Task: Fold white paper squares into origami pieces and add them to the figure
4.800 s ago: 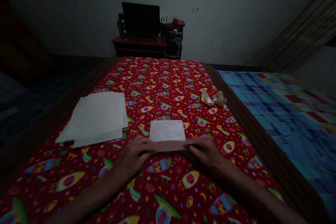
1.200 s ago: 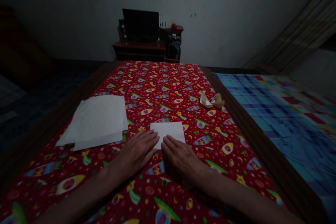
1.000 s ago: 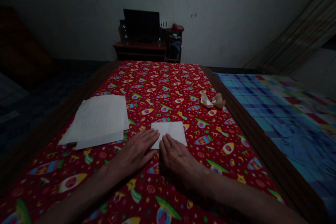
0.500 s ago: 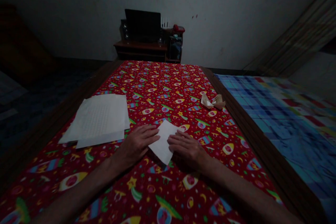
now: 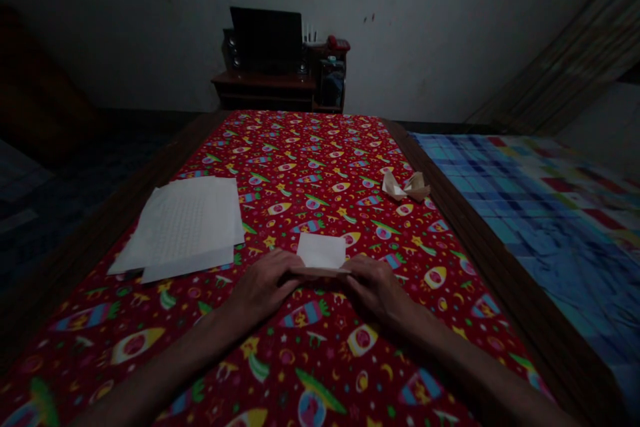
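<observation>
A small white sheet of paper [image 5: 321, 251] lies in front of me on the red patterned cloth [image 5: 305, 210], its near edge bent up into a narrow strip. My left hand [image 5: 273, 278] pinches the left end of that near edge between thumb and fingers. At the right end, my right hand [image 5: 376, 283] grips the same edge in a like pinch. The fingertips of both hands are partly hidden by the paper and the dim light.
On the left lies a stack of printed sheets [image 5: 193, 227]. A folded brown-and-white paper shape [image 5: 406, 187] stands near the table's right edge. Beyond the far end are a desk [image 5: 265, 83] and a dark monitor [image 5: 267, 39]. A plaid-covered surface [image 5: 500, 193] borders the right side.
The paper has turned from a diamond to square-on, and its near edge is now bent up. Both hands went from lying flat on it to pinching its near corners.
</observation>
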`<state>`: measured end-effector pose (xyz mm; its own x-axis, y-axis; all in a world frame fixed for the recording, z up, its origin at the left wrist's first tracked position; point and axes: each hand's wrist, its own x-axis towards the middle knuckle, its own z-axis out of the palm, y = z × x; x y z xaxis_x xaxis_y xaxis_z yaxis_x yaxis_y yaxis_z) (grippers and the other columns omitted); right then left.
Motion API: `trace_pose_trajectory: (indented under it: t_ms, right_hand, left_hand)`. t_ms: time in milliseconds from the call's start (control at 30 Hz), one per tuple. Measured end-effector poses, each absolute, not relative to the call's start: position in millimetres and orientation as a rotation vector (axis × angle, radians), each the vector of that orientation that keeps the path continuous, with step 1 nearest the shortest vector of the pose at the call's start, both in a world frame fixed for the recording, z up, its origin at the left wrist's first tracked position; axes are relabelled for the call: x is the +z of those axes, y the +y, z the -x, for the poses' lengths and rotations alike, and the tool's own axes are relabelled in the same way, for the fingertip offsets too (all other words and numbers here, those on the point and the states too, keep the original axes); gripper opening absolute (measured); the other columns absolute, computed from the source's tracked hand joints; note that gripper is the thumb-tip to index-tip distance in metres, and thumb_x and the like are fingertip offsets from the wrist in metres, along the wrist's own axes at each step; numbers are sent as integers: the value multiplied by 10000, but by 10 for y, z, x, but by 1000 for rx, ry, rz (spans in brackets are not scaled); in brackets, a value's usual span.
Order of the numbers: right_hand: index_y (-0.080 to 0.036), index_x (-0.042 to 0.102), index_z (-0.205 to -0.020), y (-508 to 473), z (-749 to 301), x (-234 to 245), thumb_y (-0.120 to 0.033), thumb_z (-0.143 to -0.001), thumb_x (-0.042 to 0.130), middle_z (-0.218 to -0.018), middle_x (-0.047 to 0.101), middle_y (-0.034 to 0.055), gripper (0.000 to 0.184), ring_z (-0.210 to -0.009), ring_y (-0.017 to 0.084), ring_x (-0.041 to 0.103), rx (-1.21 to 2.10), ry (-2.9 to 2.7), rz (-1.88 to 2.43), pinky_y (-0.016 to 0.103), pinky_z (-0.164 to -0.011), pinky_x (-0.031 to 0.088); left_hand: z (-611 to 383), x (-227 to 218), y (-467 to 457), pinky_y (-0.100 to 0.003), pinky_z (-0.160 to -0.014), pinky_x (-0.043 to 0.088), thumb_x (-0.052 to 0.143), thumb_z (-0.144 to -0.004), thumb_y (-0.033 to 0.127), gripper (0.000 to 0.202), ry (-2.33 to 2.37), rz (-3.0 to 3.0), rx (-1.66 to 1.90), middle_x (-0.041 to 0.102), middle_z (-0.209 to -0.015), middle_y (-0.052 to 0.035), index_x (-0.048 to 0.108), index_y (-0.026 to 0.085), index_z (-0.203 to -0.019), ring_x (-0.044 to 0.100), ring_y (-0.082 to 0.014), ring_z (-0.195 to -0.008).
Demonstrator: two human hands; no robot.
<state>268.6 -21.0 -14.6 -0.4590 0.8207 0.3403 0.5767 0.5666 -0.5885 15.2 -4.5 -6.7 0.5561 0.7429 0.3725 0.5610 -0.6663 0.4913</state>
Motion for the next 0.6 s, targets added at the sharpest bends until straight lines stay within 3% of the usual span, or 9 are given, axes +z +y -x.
trace_pose_trajectory:
  t_ms: [200,433,600]
  right_hand:
    - [-166,679,-794,-172,-2634,-71,-224,-830,517,-690,672,10,176,-590,124,586,687,-2034,1392,205,-546,395]
    - [-158,585,-614,-33,-2573,-78,-339,-865,489,-515,550,-17,324,-460,90,477,742,-1951,1510,191,-447,283]
    - [-159,556,-606,25,-2553,-79,-347,-875,466,-511,510,-17,340,-456,85,437,661,-2000,1547,201,-444,235]
  left_hand:
    - [-202,7,40,-215,-547,420,545,-814,301,131,1403,-2209,593,618,-677,24,603,188,-849,575,-128,-595]
    - [-314,46,85,-236,-589,432,497,-843,315,171,1530,-2090,594,678,-766,13,579,211,-951,626,-153,-642]
    - [-363,31,115,-255,-579,411,490,-854,297,337,1649,-2152,550,660,-727,24,465,207,-1178,631,-177,-665]
